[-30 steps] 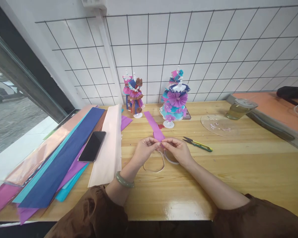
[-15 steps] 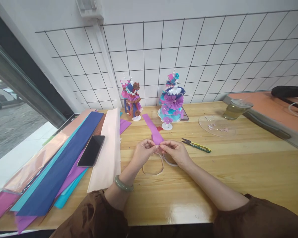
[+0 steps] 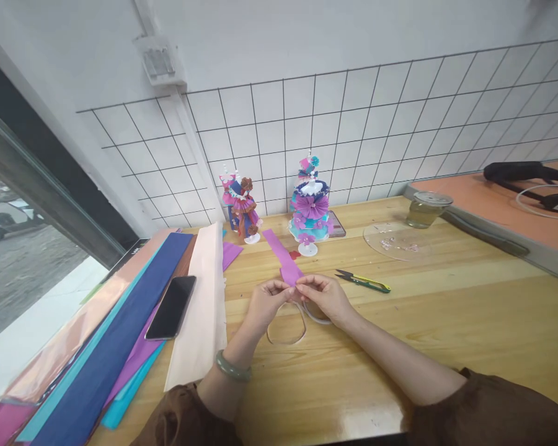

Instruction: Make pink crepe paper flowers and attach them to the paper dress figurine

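Both hands pinch the near end of a purple crepe paper strip [image 3: 279,251], side by side above the table. My left hand [image 3: 270,305] has thumb and index finger closed on its left edge; my right hand [image 3: 324,298] grips close by on the right. The strip's far end stretches away toward the paper-dressed figures. Beneath the hands lies a thin pale loop [image 3: 286,342], beside a white ring [image 3: 317,319] that the right hand partly covers. Yellow-and-green thread snips [image 3: 363,280] rest to the right of my right hand.
Long folded crepe papers [image 3: 121,310] and a black phone [image 3: 171,308] lie left. Decorated paper-dress figures [image 3: 310,207] stand at the back, with smaller ones [image 3: 242,207] beside them. A clear plate [image 3: 390,241] with small beads and a lidded cup [image 3: 428,209] are at right.
The camera view has tilted upward, so everything sits lower in the picture. Both hands keep their pinch on the purple paper, with hardly any other visible movement.
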`<state>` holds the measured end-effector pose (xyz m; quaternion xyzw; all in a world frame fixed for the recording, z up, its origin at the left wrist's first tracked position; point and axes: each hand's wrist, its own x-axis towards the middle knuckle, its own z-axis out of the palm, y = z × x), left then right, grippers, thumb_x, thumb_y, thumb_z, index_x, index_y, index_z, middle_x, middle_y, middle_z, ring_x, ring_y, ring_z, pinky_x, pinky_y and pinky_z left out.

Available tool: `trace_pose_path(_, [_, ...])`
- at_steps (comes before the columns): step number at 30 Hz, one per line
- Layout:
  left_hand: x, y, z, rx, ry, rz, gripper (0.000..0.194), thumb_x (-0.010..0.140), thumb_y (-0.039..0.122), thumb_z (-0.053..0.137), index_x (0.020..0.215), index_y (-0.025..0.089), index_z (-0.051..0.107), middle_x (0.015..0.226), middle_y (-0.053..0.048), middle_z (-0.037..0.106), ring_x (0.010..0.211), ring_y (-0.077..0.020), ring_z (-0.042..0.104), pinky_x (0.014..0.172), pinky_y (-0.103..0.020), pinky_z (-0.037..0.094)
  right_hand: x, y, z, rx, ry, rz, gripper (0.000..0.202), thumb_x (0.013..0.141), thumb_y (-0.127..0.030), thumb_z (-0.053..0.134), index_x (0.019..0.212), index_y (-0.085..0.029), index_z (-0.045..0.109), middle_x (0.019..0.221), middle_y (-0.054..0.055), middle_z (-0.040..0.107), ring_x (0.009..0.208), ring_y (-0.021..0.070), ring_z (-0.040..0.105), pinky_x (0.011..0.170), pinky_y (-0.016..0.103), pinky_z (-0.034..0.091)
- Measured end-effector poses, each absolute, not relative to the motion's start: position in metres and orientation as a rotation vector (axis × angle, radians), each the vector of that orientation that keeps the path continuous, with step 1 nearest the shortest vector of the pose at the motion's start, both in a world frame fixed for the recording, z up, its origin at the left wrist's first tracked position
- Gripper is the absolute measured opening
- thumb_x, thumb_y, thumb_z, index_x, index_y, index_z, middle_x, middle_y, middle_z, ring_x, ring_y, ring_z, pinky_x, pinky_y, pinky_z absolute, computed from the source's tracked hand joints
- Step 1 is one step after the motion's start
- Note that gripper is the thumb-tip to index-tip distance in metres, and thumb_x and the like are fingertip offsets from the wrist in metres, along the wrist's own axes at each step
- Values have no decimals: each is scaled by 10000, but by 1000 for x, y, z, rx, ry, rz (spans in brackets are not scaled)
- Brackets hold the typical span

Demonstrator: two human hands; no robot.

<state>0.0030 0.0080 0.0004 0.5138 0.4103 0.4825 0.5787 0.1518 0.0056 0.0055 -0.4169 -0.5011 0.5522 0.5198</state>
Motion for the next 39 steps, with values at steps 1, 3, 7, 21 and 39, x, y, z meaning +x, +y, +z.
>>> trace_pose_path(1, [3, 8, 0, 1189, 950, 1126, 201, 630, 302, 674, 684, 118, 616, 641, -41, 651, 594, -118, 583, 616, -243, 458, 151, 5, 6, -998, -1195, 1320, 233, 590, -338, 695, 725, -158, 634, 640, 2, 631, 522, 100, 542, 558, 261, 475])
trace_pose_path(3, [3, 8, 0, 1172, 932, 1129, 189, 627, 287, 679, 679, 118, 612, 627, -35, 647, 580, -110, 578, 610, -237, 455, 151, 4, 8, -989, -1187, 1315, 238, 584, -334, 698, 726, -156, 627, 627, -7, 619, 508, 92, 531, 549, 256, 470])
trace_pose_path(7, [4, 7, 0, 1158, 926, 1146, 187, 615, 274, 689, 673, 121, 599, 603, -22, 636, 548, -94, 564, 577, -218, 442, 150, 4, 8, -967, -1188, 1310, 245, 584, -332, 697, 732, -155, 614, 626, -15, 607, 501, 88, 524, 538, 253, 464])
trace_pose_path(21, [6, 7, 3, 1141, 879, 1133, 451, 568, 248, 718, 977, 133, 567, 711, -21, 630, 627, -105, 578, 590, -223, 434, 151, 7, -5, -958, -1316, 1237, 283, 648, -351, 655, 849, -173, 567, 657, -4, 579, 562, 111, 542, 554, 259, 478])
trace_pose_path(39, [4, 6, 4, 1112, 825, 1107, 457, 593, 164, 692, 1023, 118, 546, 770, -40, 641, 685, -118, 604, 684, -260, 457, 152, 4, -1, -953, -1299, 1295, 351, 639, -365, 667, 920, -177, 571, 714, 6, 590, 619, 128, 567, 606, 283, 492])
